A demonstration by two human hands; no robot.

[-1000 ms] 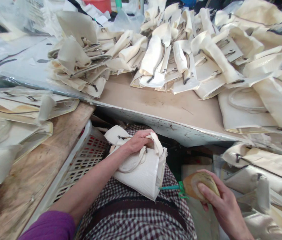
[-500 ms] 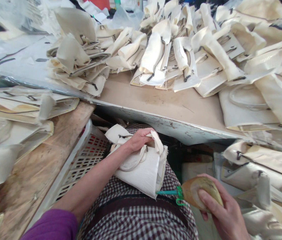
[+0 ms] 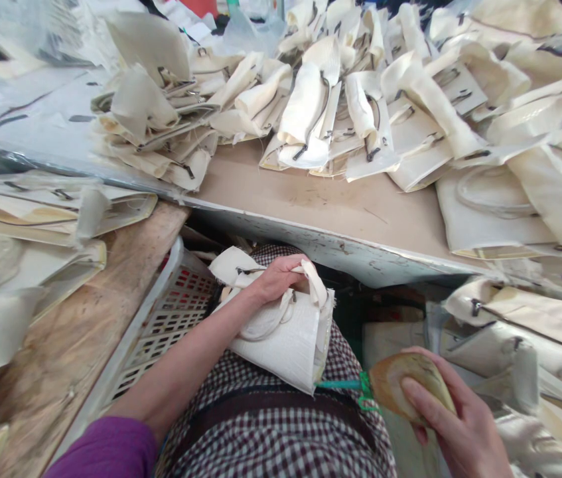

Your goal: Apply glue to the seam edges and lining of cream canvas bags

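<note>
My left hand (image 3: 277, 277) is closed on the top of a cream bag piece (image 3: 285, 332) that lies on my checked lap. My right hand (image 3: 454, 425), at the lower right, grips a tan squeeze bottle (image 3: 405, 385) whose green nozzle (image 3: 340, 384) touches the lower edge of that bag piece. A round cord handle shows on the bag's face under my left palm.
A worn worktable (image 3: 320, 199) in front carries heaps of cream bag pieces (image 3: 340, 99) with dark zips. More pieces lie stacked on a wooden bench (image 3: 62, 318) at left and at the right (image 3: 524, 312). A white slotted crate (image 3: 161, 318) stands beside my left arm.
My right hand with the bottle has shifted slightly to the right and down. The left hand keeps its hold on the bag piece.
</note>
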